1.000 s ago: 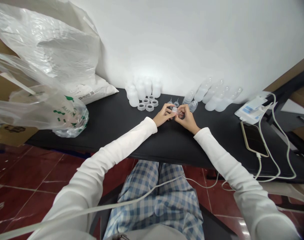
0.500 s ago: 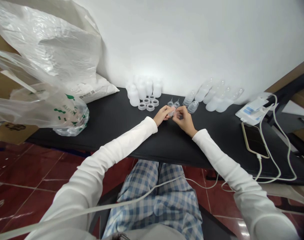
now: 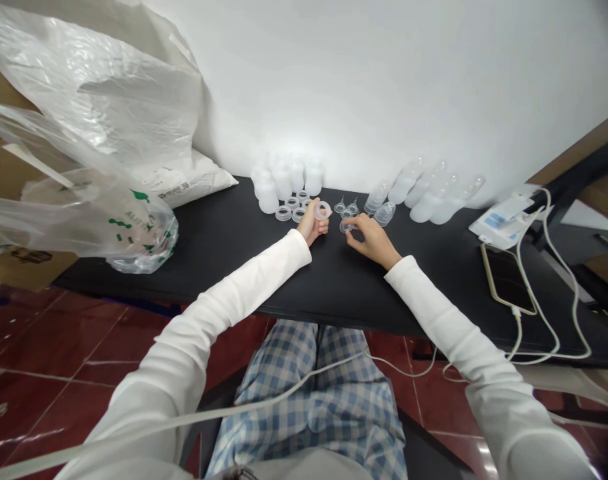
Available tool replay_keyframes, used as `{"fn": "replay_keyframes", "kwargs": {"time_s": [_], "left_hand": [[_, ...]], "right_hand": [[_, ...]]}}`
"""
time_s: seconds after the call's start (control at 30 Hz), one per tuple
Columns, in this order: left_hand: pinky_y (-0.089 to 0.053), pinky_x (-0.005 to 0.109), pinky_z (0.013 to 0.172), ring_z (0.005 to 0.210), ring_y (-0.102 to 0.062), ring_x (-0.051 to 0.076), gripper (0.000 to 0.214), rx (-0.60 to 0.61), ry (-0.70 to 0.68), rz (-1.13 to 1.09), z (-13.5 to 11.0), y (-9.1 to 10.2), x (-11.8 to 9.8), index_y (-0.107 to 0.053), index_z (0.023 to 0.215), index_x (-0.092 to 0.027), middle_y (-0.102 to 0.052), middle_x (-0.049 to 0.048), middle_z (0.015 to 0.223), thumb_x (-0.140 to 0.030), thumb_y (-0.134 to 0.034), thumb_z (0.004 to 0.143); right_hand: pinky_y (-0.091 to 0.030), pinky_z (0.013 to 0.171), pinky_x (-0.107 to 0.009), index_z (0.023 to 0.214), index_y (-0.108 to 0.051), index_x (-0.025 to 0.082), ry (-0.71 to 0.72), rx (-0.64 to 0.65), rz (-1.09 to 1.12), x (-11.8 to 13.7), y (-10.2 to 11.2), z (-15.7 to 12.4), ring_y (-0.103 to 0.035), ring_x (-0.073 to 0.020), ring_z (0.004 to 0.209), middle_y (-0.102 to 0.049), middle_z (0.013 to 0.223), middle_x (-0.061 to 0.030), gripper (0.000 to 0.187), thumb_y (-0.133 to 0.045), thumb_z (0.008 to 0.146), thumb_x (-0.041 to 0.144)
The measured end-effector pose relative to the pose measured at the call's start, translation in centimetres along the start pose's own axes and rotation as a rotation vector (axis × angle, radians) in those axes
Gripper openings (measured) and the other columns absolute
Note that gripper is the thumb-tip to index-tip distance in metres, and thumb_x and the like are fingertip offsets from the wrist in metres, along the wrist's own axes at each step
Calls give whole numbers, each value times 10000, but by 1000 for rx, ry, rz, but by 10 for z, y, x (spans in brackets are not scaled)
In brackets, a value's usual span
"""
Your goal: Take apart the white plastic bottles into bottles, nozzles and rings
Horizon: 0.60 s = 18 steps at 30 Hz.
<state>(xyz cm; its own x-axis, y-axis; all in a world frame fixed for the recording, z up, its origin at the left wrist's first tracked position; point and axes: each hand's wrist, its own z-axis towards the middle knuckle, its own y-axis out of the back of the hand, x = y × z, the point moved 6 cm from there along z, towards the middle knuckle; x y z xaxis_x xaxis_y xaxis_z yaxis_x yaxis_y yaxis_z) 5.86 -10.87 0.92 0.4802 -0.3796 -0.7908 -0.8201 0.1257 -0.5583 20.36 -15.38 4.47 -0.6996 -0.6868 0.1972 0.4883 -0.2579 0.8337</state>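
My left hand is closed on a clear plastic ring, held up just right of the loose rings on the black table. My right hand pinches a small clear teat-like piece close to the table top. Two more clear teats stand just beyond it. A cluster of white bottles stands upright by the wall. Several clear bottles lie on their sides at the back right.
A large plastic bag with green print lies on the table's left end, a white sack behind it. A phone with white cables and a power bank lie at right. The table's front edge is above my lap.
My hands were together on one small clear part. They have now come apart: the left has lifted a ring toward the loose rings, the right stays low with the small piece.
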Motion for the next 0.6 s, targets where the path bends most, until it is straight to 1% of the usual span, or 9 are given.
{"fn": "replay_keyframes", "kwargs": {"time_s": [0.17,0.3,0.47,0.6], "left_hand": [[-283,187,444,375,-276,64,588,3,-6,14,0,0,-1,-521,741,-178,-305,-73,446,-670,-329,998],[-279,185,447,383,-277,64,577,3,-11,22,-1,0,-1,-520,752,-181,-313,-71,454,-671,-337,996],[-283,185,445,386,-278,66,578,-4,-4,37,-2,-1,0,-523,749,-177,-315,-69,454,-657,-326,1004],[-287,187,450,388,-282,70,585,5,-4,49,-2,-1,0,-530,749,-176,-318,-65,451,-642,-298,1015]], "right_hand": [[-452,831,-367,1124,-624,206,-4,79,10,-5,-9,-1,-641,-224,853,-694,957,-77,218,-502,977,309],[-434,820,-368,1064,-633,188,-23,118,-91,-10,-14,-2,-633,-242,873,-691,963,-93,209,-514,975,335],[-423,795,-372,1038,-628,182,-89,81,-255,-20,-14,-4,-623,-268,910,-679,999,-120,168,-530,927,262],[-430,805,-387,1180,-585,169,-135,35,-233,-27,-16,-6,-628,-276,894,-679,999,-118,278,-537,941,304]]}}
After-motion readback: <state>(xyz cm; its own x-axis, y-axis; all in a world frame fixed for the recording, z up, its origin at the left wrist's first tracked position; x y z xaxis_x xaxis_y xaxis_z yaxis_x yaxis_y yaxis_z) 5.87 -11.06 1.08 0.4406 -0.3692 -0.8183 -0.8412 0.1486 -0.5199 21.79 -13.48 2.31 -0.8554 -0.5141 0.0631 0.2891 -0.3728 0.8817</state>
